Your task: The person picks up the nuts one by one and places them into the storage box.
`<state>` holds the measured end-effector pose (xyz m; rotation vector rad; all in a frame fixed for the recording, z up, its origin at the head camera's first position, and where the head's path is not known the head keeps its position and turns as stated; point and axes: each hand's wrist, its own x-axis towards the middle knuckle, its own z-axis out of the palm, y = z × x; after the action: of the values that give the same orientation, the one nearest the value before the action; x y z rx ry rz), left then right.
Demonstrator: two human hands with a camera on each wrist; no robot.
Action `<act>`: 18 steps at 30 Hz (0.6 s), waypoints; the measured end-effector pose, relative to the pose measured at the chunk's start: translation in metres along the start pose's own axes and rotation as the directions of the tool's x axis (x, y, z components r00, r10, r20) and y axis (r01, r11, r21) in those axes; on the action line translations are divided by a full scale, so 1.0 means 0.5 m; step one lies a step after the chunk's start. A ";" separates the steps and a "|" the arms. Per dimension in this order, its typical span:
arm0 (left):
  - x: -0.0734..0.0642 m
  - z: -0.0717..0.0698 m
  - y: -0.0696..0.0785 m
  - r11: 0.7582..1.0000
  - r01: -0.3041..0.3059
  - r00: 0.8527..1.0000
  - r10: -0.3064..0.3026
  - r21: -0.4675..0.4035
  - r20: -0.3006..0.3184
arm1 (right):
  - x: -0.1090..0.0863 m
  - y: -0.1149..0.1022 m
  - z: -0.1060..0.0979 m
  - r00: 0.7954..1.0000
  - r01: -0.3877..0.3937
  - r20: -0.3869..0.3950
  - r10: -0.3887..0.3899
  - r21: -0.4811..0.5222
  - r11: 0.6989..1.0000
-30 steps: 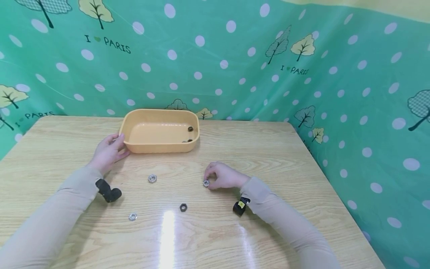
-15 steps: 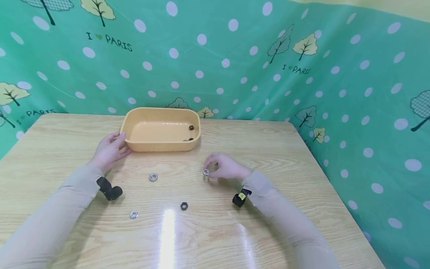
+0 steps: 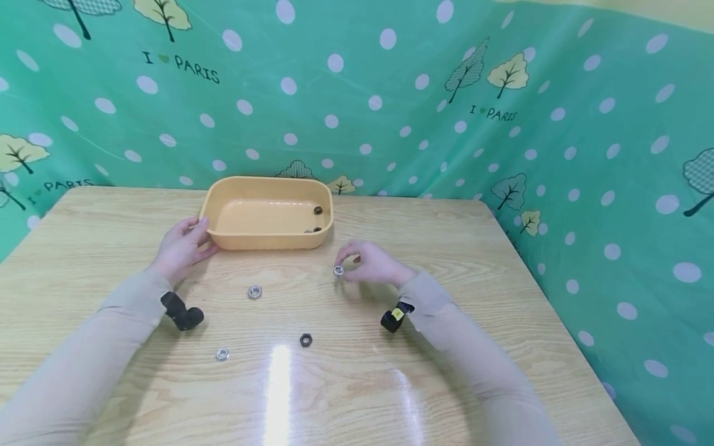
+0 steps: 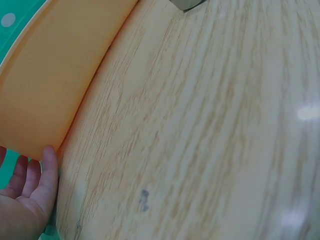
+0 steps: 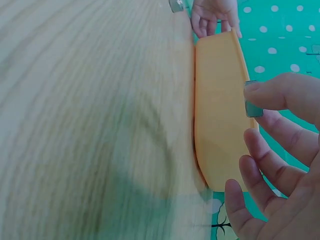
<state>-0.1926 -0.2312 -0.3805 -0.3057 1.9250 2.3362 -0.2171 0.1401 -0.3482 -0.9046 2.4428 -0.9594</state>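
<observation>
The end of an orange bin is touched by a fingertip of the left grip at lower left. The wood-grained desk is marked by a dark smudge; a grey nut is cropped by the top edge. Green cloth is glimpsed beyond the bin.

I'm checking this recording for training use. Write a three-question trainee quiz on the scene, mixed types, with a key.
1. Multiple choice: What does the right hand pinch?
a) a black nut
b) a silver nut
c) nothing

2. True or false: The left hand touches the end of the bin.

3. Count: How many nuts lie on the tabletop, outside the bin and out of hand?

Key:
1. b
2. True
3. Three: the silver nut nearer the bin, the silver nut farther from it and the black nut.
</observation>
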 end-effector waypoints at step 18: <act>-0.002 -0.001 0.000 1.000 -0.020 1.000 0.020 -0.011 0.004 | 0.040 -0.023 -0.012 0.997 -0.025 -0.073 0.029 0.046 0.999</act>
<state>-0.1915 -0.2317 -0.3801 -0.2836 1.9227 2.3590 -0.2300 0.1233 -0.3378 -0.8334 2.4771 -1.0507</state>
